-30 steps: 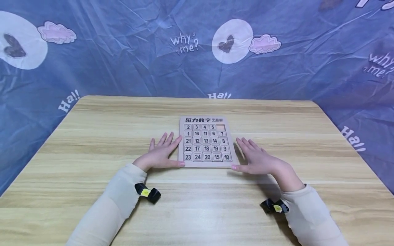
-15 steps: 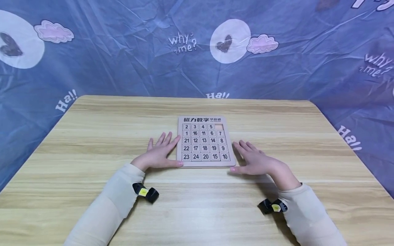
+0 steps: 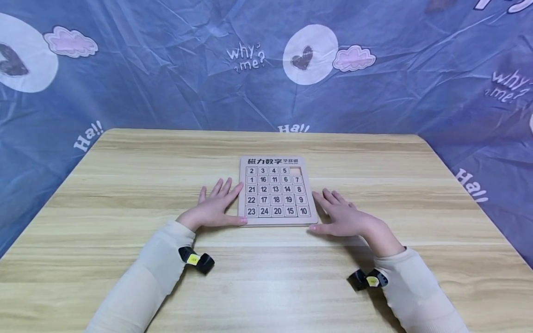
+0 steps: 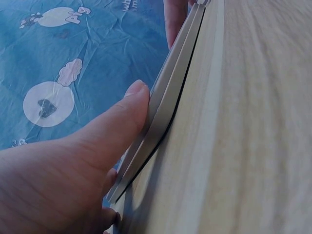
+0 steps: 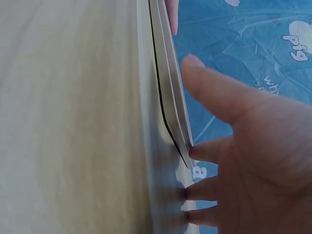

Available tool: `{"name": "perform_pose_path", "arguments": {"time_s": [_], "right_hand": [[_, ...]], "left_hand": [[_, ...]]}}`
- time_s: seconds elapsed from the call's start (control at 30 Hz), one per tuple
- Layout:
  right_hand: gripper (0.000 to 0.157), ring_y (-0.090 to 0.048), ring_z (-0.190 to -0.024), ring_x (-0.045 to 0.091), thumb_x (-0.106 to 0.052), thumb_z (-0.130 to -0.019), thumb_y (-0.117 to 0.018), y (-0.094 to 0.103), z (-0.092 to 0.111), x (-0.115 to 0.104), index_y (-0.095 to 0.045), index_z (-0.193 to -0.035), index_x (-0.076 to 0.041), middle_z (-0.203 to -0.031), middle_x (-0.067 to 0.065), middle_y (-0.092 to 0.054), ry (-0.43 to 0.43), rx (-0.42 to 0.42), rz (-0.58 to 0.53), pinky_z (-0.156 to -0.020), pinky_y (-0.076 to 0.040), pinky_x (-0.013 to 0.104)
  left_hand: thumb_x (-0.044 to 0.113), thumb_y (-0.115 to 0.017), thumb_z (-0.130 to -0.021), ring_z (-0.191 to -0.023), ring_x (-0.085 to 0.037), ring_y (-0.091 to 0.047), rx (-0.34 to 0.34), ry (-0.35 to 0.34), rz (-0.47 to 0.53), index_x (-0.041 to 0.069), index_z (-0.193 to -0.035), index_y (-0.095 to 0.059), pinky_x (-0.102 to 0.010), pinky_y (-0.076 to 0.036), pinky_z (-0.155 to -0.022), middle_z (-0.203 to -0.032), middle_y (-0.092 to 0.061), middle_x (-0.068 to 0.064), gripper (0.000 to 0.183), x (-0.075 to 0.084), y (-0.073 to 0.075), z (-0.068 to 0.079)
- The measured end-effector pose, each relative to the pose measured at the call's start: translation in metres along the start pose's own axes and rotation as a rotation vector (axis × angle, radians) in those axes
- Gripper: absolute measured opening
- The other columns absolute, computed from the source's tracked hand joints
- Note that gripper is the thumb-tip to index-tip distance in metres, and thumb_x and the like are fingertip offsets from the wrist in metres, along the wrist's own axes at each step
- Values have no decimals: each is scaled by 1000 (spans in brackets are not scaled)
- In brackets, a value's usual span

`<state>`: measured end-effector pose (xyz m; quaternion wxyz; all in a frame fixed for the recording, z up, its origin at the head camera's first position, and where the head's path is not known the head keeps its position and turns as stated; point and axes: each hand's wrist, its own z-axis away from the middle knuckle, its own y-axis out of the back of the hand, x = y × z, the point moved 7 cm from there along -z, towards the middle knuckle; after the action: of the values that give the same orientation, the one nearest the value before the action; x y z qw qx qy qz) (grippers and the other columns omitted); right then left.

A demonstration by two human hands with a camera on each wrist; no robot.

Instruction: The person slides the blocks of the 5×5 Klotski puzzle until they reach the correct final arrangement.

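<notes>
A grey number sliding puzzle lies flat on the table, its numbered tiles facing up. At the top right corner of its grid is a bare slot, beside the tile 5. My left hand has its fingers spread along the left side, the thumb on the near left corner. The left wrist view shows that thumb against the puzzle's edge. On the other side, my right hand lies with fingers extended. One of its fingertips meets the puzzle's edge; its thumb stands slightly apart from the near right corner.
The wooden table extends around the puzzle on all sides. Behind it hangs a blue printed cloth. Small black wrist cameras sit on the left sleeve and the right sleeve.
My right hand's fingers have come slightly closer to the puzzle's right side. The left hand keeps its place, the tiles are unchanged, and the head view has shifted a little.
</notes>
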<state>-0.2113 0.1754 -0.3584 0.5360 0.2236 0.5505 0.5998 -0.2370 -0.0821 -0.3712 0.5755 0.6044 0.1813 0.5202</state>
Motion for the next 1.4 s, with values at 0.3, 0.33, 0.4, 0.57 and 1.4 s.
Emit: {"name": "perform_pose_path", "arguments": {"time_s": [0.3,0.33,0.4,0.57,1.4], "right_hand": [[82,-5,-122,46,-57,-80,-45,1,-1,-1,-16,-138,-8,-139,25,-9,-3,41,-9,-85,-11,67],[82,-5,-122,46,-57,-80,-45,1,-1,-1,-16,-138,-8,-138,25,-9,-3,44,-8,-86,-11,67],[81,-5,-122,46,-56,-80,-45,1,-1,-2,-16,-138,-8,-138,25,-9,-5,44,-10,-86,-11,67],[81,-5,-122,46,-56,-80,-46,1,-1,-2,-16,-138,-8,-138,25,-10,-8,50,-16,-85,-11,68],[79,-7,-122,46,-54,-80,-48,3,0,-3,-19,-138,-7,-138,25,-12,-5,79,-15,-84,-13,68]], "left_hand": [[68,-49,-68,-126,-31,11,2,17,9,21,-140,-5,-56,14,-91,-142,5,-14,96,-3,-1,1],[68,-49,-68,-126,-31,11,3,18,13,21,-140,-5,-56,14,-91,-142,5,-14,96,-4,-1,2],[68,-49,-68,-126,-31,11,6,18,15,21,-140,-5,-56,14,-91,-142,5,-14,96,-4,0,3],[67,-50,-69,-126,-31,10,10,14,19,21,-140,-5,-56,13,-91,-142,4,-14,96,-3,-1,3],[68,-50,-68,-126,-30,11,4,12,14,22,-140,-5,-55,14,-91,-142,5,-13,96,-4,-1,0]]}}
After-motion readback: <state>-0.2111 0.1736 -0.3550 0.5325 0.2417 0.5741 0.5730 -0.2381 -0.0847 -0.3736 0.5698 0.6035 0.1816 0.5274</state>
